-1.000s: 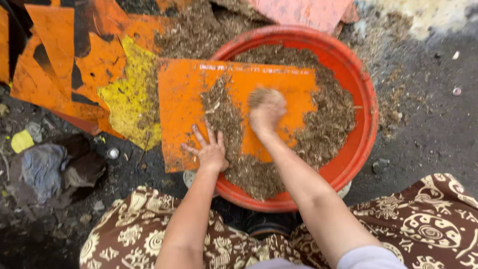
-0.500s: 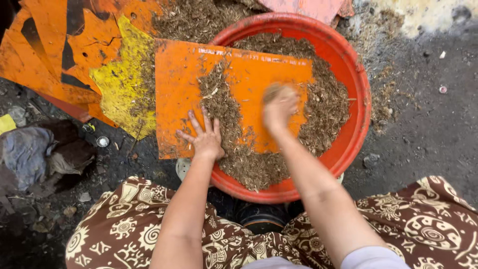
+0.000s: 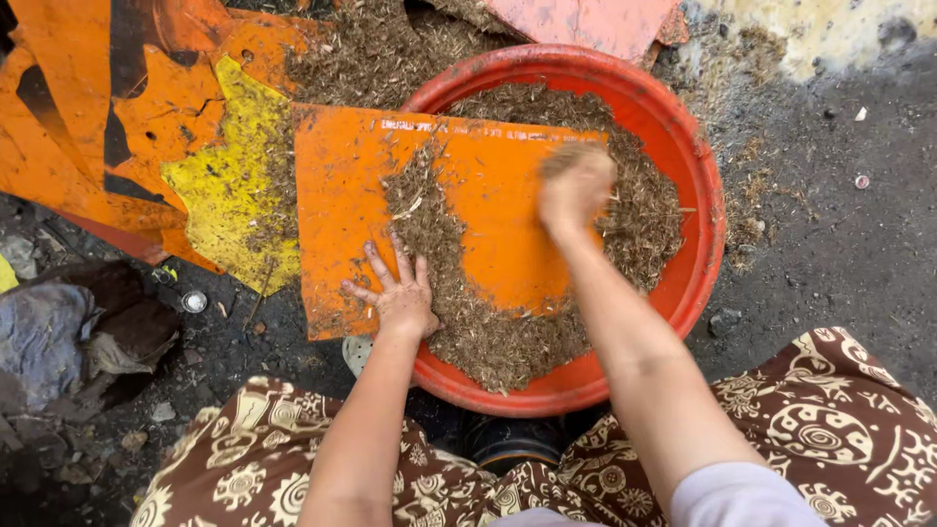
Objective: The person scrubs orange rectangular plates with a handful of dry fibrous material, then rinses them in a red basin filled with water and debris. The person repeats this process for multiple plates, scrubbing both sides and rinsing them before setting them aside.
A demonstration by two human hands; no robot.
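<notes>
Dark, dirty ground (image 3: pixel 839 263) took up most of the view, gritty and littered with little stones. On it sat a big red plastic basin (image 3: pixel 705 224), right of centre, holding a heap of brown fibrous stuff, sort of like chopped husk or dry chaff (image 3: pixel 644 215). Lying across the basin's left rim was an orange sheet (image 3: pixel 337 195), flat-ish plastic or board, sticking out over the ground on the left side, with a band of the same chaff spread down its middle.

Further left there was a messy pile of more orange and yellow scrap sheets (image 3: pixel 220 205), and a pinkish board (image 3: pixel 595 21) at the far edge above the basin. Near the bottom you could see the person's brown patterned skirt (image 3: pixel 839 420), knees either side of the basin.

The left hand (image 3: pixel 398 298) was pressed flat on the near-left corner of the orange sheet, fingers (image 3: pixel 376 263) spread open, gripping nothing. The right hand (image 3: pixel 576 187) was over the far-right part of the sheet, just at the chaff, but it was too motion-blurred; I couldn't tell whether those fingers were open or closed.

Small stuff: a crumpled grey rag (image 3: pixel 44 337) at the near left, and a little round metal cap (image 3: pixel 194 302) on the ground beside it.
</notes>
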